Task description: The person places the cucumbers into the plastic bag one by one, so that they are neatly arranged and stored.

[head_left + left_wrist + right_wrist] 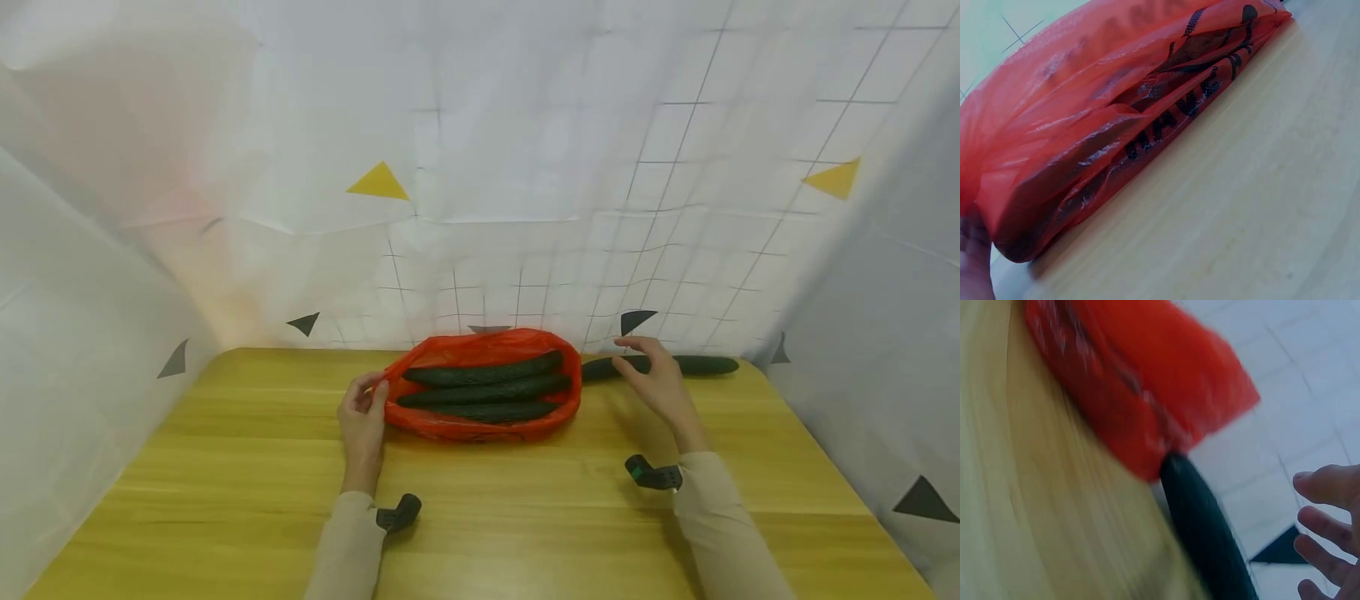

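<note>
A red plastic bag (pixel 472 430) lies on the table with its mouth spread wide, and three dark green cucumbers (pixel 483 392) rest side by side inside it. At the bag's left end my left hand (pixel 363 421) pinches the rim between thumb and fingers. Another cucumber (pixel 708 365) lies to the right, its near tip beside the bag's right end, as the right wrist view also shows. Over that cucumber is my right hand (pixel 662 387), thumb and fingers apart and holding nothing. In the left wrist view, black lettering marks the side of the bag (pixel 1166 119).
The wooden table (pixel 517 508) ends at a white sheet wall (pixel 487 167) with grid lines and yellow and dark triangles. More white sheeting (pixel 67 333) stands at the left and right sides. Each wrist wears a small black camera (pixel 652 475).
</note>
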### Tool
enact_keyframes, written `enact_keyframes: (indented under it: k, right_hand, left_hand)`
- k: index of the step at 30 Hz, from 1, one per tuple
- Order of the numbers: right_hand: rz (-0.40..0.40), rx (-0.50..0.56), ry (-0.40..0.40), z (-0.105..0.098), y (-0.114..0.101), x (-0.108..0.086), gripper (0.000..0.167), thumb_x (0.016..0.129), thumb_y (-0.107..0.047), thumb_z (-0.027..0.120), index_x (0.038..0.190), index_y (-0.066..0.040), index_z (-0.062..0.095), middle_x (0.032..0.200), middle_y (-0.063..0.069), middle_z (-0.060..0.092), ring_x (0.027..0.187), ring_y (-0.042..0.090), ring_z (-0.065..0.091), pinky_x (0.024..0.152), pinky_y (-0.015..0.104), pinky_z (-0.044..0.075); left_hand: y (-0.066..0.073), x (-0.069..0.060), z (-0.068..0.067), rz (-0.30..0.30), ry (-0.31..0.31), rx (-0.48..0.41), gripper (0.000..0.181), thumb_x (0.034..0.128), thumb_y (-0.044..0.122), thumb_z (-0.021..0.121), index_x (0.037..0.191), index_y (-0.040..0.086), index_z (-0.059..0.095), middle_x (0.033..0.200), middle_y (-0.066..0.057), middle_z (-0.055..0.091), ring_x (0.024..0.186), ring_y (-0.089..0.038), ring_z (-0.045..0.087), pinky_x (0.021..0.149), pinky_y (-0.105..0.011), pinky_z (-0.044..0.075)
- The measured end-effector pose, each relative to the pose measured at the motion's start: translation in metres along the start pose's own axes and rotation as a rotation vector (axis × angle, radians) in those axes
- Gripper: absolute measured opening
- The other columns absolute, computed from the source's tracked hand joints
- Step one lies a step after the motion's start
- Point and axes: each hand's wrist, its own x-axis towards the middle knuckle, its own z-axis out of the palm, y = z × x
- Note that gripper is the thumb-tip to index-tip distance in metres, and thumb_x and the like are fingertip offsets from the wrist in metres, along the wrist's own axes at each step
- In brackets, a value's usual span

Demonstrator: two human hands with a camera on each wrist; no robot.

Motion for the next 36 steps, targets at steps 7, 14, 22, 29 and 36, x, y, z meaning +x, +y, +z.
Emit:
enact_keyframes:
  k: [7,14,22,29,36]
  right_hand:
    - [-0.001,-0.013,-0.016,-0.011,0.027,-0.005,0.040,0.089,-0.013,0.064,0.125,0.001,0.053,0.134,0.026,0.045,0.126,0.045,0.039,0.102,0.060,0.029]
    - [0.012,-0.041,-0.024,-0.016,0.040,-0.009,0.043,0.087,-0.008,0.065,0.125,0.005,0.051,0.136,0.032,0.040,0.128,0.049,0.033,0.104,0.062,0.025]
    - [0.049,-0.125,-0.051,-0.022,0.057,-0.013,0.052,0.086,-0.009,0.065,0.132,0.005,0.044,0.143,0.037,0.027,0.132,0.057,0.018,0.102,0.074,0.011]
    - [0.083,-0.209,-0.121,-0.021,0.071,-0.012,0.057,0.091,-0.020,0.060,0.139,-0.001,0.037,0.147,0.033,0.025,0.136,0.056,0.011,0.095,0.081,-0.001]
    - [0.049,-0.304,-0.073,-0.022,0.075,-0.016,0.049,0.093,-0.027,0.058,0.137,-0.007,0.046,0.136,0.028,0.033,0.120,0.059,0.020,0.092,0.076,0.006]
  left_hand:
    - [0.000,0.000,0.001,0.001,0.008,0.014,0.024,0.0885,0.012,0.065,0.110,0.002,0.064,0.106,-0.001,0.060,0.088,-0.015,0.059,0.074,-0.014,0.050]
    - [0.001,0.000,0.000,-0.006,0.013,0.038,0.023,0.0888,0.013,0.065,0.110,0.003,0.064,0.106,0.000,0.060,0.085,-0.012,0.057,0.072,-0.013,0.049]
    - [-0.001,-0.001,0.000,-0.002,0.012,0.058,0.025,0.0891,0.015,0.065,0.110,0.003,0.064,0.106,0.000,0.060,0.082,-0.008,0.056,0.070,-0.012,0.048]
    - [0.000,0.000,-0.002,0.019,0.016,0.038,0.021,0.0889,0.013,0.065,0.108,0.005,0.064,0.104,0.002,0.060,0.080,-0.010,0.055,0.068,-0.013,0.048]
    - [-0.003,0.000,-0.002,0.011,0.008,0.035,0.022,0.0884,0.015,0.065,0.108,0.005,0.065,0.104,0.001,0.060,0.078,-0.011,0.055,0.066,-0.013,0.047]
